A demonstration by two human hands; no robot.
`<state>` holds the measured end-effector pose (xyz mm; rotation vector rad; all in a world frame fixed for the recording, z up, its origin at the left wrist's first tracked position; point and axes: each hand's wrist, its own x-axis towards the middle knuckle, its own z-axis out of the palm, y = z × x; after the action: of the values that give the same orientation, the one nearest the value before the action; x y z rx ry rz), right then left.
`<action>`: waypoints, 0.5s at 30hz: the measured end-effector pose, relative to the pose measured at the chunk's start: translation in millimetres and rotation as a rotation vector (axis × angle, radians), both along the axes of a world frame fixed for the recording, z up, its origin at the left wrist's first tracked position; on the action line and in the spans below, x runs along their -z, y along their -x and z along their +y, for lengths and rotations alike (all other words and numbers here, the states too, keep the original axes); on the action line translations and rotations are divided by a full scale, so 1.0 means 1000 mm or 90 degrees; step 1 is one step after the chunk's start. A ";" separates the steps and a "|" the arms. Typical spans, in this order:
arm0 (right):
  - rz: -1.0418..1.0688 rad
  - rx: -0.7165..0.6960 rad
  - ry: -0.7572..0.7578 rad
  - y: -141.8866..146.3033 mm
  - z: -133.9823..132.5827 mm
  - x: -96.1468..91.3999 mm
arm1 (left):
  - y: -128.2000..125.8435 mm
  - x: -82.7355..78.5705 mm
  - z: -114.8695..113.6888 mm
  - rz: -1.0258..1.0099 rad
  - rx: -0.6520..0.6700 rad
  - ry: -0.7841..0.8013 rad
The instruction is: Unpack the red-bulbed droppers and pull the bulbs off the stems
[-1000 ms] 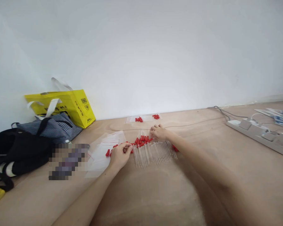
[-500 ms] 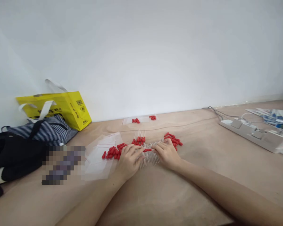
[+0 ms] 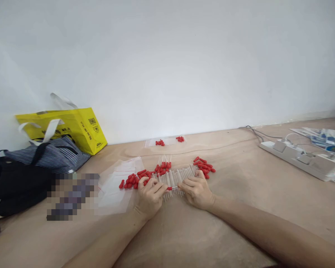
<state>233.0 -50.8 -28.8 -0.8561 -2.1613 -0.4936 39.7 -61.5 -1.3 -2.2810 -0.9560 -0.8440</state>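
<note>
My left hand (image 3: 152,196) is closed around a red rubber dropper bulb (image 3: 169,188), whose open end points right. A thin clear glass dropper tube (image 3: 175,187) runs from that end to my right hand (image 3: 197,190), which pinches it with curled fingers. Bulb and tube meet end to end; how deep the tube sits is hidden. Beneath and beyond both hands lies a row of loose glass tubes (image 3: 181,174). Red bulbs (image 3: 131,180) are heaped by my left hand, and another heap of bulbs (image 3: 206,166) lies beyond my right hand.
Behind the row lie droppers with red bulbs fitted (image 3: 164,165). Clear plastic bags (image 3: 115,195) lie left, and a bag of droppers (image 3: 169,141) rests near the wall. A yellow bag (image 3: 97,134), a striped bag (image 3: 64,152) and a white power strip (image 3: 298,160) flank the area.
Both hands have come slightly nearer to me and their fingers have curled tighter. The red bulb now shows less, and a stretch of glass tube is visible between it and my right hand.
</note>
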 end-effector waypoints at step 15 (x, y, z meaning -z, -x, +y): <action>0.127 0.063 0.081 -0.021 0.007 0.006 | 0.029 0.001 0.005 -0.093 -0.035 -0.036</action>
<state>253.8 -43.8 -34.9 -1.0418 -1.9911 -0.3074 10.9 -56.1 -2.1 -2.1586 -1.0403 -1.0113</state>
